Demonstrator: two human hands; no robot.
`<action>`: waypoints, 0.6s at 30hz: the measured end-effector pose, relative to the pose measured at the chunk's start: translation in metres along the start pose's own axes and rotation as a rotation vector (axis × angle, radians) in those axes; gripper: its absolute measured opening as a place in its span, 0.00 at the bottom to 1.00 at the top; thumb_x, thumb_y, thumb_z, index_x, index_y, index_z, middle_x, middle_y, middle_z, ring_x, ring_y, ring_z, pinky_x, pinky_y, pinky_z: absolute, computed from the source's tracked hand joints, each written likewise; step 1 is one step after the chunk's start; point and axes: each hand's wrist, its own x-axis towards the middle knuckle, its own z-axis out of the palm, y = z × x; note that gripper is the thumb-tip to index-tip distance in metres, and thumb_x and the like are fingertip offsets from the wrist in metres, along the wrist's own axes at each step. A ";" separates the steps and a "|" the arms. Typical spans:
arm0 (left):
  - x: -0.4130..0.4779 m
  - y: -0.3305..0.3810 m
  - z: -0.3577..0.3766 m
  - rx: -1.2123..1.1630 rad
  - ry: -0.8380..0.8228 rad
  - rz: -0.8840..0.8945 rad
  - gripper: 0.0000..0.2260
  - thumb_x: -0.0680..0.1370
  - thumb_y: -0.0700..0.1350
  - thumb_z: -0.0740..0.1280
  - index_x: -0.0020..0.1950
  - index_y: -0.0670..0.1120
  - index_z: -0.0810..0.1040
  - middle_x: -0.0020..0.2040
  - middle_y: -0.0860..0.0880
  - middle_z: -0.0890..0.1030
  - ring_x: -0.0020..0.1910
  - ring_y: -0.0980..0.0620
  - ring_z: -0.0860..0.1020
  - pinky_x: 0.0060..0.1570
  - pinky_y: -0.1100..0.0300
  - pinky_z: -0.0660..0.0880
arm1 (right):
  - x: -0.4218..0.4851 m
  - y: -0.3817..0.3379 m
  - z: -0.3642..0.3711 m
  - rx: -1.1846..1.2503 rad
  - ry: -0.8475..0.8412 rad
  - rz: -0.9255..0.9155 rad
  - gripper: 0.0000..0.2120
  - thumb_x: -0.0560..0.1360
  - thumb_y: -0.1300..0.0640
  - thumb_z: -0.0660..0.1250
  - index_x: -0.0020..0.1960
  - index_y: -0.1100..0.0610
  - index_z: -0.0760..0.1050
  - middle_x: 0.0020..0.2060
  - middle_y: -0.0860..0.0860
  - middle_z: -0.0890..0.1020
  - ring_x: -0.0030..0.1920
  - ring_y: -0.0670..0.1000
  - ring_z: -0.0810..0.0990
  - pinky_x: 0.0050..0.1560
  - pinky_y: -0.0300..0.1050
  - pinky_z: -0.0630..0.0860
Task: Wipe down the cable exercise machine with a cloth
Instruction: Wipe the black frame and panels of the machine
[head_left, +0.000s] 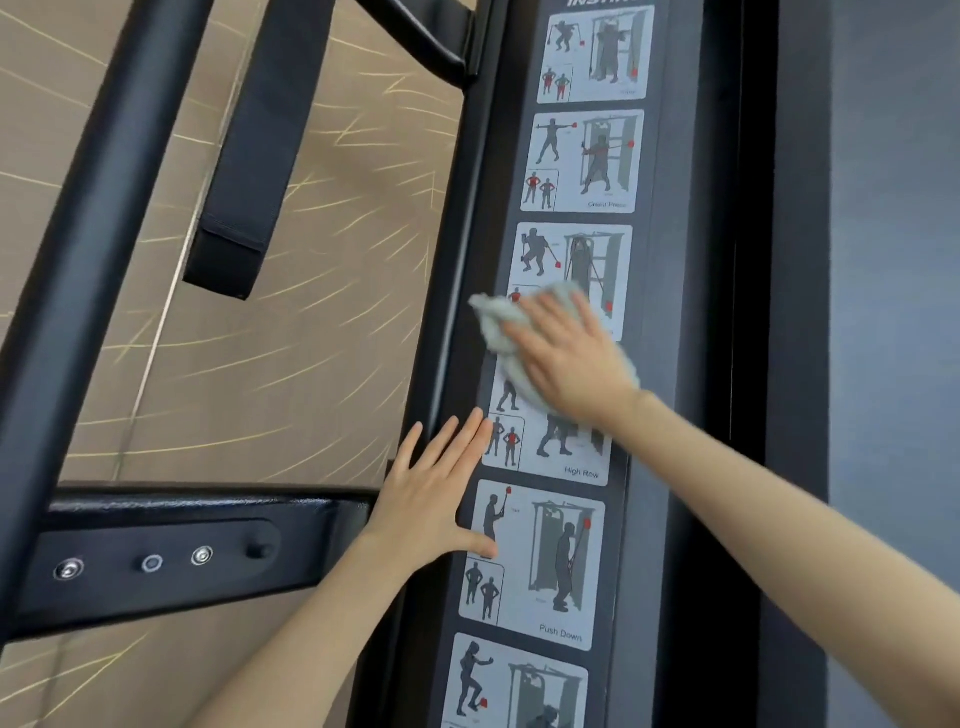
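Cloth (491, 322): pale, bunched, centre of frame, pressed against the instruction panel (584, 161) over its third and fourth pictograms
Right hand (569, 358): laid flat on the cloth, fingers straight, motion-blurred
Left hand (441, 493): below centre, released, fingers straight and spread, fingertips touching the panel's left edge, thumb on the "Push Down" pictogram
Black crossbar (156, 564): lower left, three bright bolts
Black padded strap (249, 171): upper left, hanging before a tan patterned surface (322, 374)

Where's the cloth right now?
Head view, right of centre: the cloth lies under the right hand, pressed on the instruction panel just above the left hand.
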 end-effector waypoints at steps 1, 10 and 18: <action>0.000 0.000 0.000 0.006 0.009 -0.005 0.60 0.63 0.77 0.64 0.73 0.54 0.23 0.74 0.55 0.27 0.77 0.52 0.35 0.73 0.46 0.32 | 0.007 0.014 -0.001 0.009 0.018 0.073 0.24 0.81 0.47 0.51 0.73 0.55 0.66 0.67 0.58 0.72 0.71 0.60 0.66 0.73 0.63 0.54; -0.003 0.007 -0.009 0.062 -0.013 -0.018 0.60 0.64 0.74 0.67 0.76 0.48 0.31 0.76 0.52 0.33 0.77 0.51 0.38 0.73 0.47 0.33 | -0.087 -0.032 -0.003 0.149 0.105 0.077 0.21 0.82 0.52 0.53 0.68 0.61 0.72 0.67 0.61 0.72 0.70 0.62 0.67 0.71 0.64 0.58; -0.004 0.017 -0.020 0.129 -0.033 -0.037 0.59 0.64 0.73 0.68 0.77 0.45 0.36 0.77 0.48 0.38 0.79 0.47 0.44 0.74 0.46 0.38 | -0.083 0.010 0.005 0.223 0.174 0.199 0.19 0.78 0.59 0.63 0.66 0.65 0.72 0.66 0.65 0.71 0.68 0.68 0.67 0.69 0.66 0.60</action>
